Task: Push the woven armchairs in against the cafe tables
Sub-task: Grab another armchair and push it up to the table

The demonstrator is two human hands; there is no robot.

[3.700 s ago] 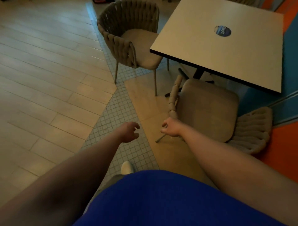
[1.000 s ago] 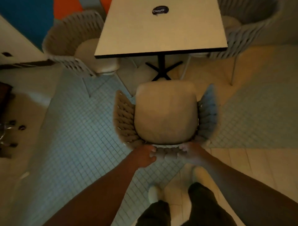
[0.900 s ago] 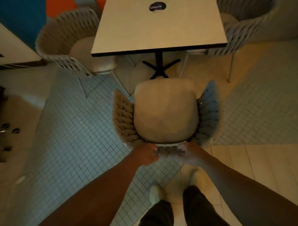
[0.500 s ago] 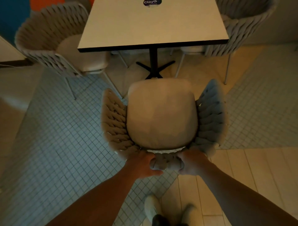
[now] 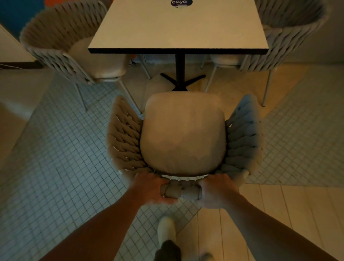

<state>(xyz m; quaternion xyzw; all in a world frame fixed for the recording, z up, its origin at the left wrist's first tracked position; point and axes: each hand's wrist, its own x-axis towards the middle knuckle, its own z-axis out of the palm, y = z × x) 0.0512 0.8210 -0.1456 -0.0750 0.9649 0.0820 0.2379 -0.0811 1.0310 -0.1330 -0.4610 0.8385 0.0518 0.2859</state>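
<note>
Your left hand (image 5: 150, 188) and your right hand (image 5: 216, 191) are both closed tight around the top of the back of the woven armchair (image 5: 183, 134). The two hands sit close side by side, with a short piece of the woven rim showing between them. Your fingers (image 5: 167, 200) wrap under that rim.

The chair's tan seat cushion (image 5: 182, 130) lies just past your fingers. Its woven arms spread out to the left and to the right of your hands. The front edge of the cushion is near the black foot of the cafe table (image 5: 178, 26), and it has not gone under the table's near edge. A strip of bare floor shows between that cushion edge and the dark table edge.

Past your left fingers and off to the side, a second woven armchair (image 5: 61, 41) stands tucked at the table's left side. Its thin legs come close to the left arm of your chair. Past your right fingers, a third woven armchair (image 5: 290, 31) stands at the table's right side. There is more open floor between its legs and your chair.

Small square floor tiles (image 5: 55, 167) lie left of your hands, and long pale planks (image 5: 290, 203) lie to the right.

A round dark sticker (image 5: 179, 2) on the far end of the table reads "ClayG".
</note>
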